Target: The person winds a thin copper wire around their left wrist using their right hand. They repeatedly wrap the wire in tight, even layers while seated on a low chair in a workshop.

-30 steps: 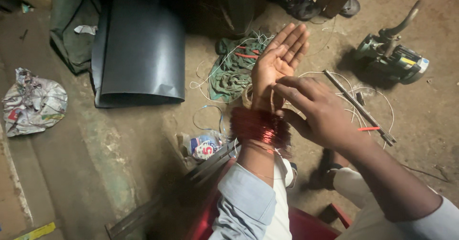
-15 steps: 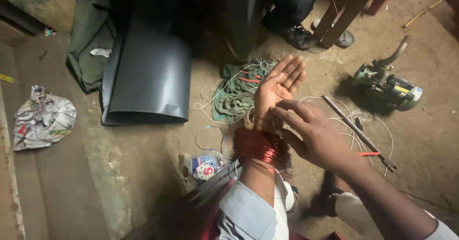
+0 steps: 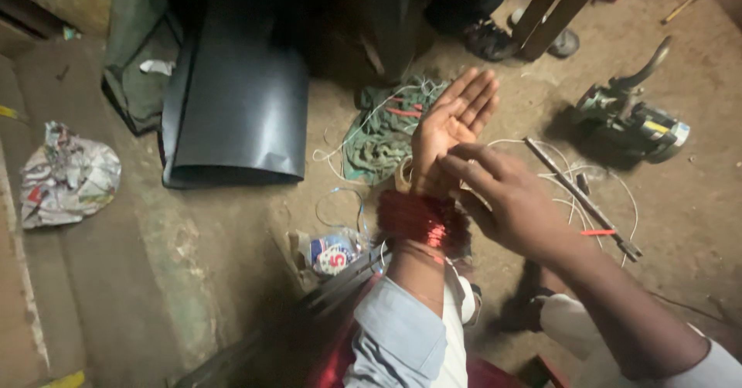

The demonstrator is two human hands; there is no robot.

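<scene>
My left hand (image 3: 452, 121) is held out flat, palm up, fingers straight and together. A thick coil of red copper wire (image 3: 421, 222) is wound around its wrist. My right hand (image 3: 506, 199) lies over the base of the left palm, fingers resting by the upper edge of the coil; whether it pinches a strand is hidden. A light blue sleeve (image 3: 398, 338) covers the left forearm.
On the dirt floor lie a dark rolled sheet (image 3: 239, 102), a green rag with tangled wire (image 3: 382, 129), a small motor tool (image 3: 630, 117), a metal bar (image 3: 580, 199) among white wires, crumpled paper (image 3: 69, 179) and a wrapper (image 3: 332, 253). Another person's shoe (image 3: 487, 40) is beyond.
My hands have stayed together with the coil on the wrist. The view has tilted slightly, so the floor objects sit lower in the frame, and my right hand shifted a little over the palm.
</scene>
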